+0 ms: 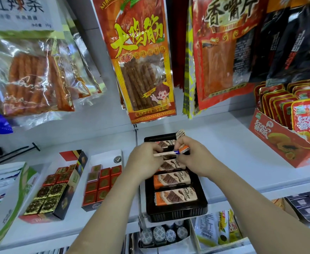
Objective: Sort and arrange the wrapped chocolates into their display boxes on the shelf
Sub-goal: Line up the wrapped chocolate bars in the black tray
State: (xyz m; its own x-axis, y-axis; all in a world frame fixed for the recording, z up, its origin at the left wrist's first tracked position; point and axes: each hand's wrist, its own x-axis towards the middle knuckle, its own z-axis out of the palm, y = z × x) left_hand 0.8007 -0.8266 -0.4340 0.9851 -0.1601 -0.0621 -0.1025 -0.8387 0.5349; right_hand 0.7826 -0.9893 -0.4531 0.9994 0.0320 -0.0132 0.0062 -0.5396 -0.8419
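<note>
Here, orange-brown chocolate bars [172, 178] — glossy wrappers, black tray [176, 213]

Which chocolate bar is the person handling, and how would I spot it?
In the middle of the white shelf sits a black tray. Over it the left hand and right hand pinch one chocolate bar. Unlike the flat bars below, it is turned edge-on, its orange end showing.
</note>
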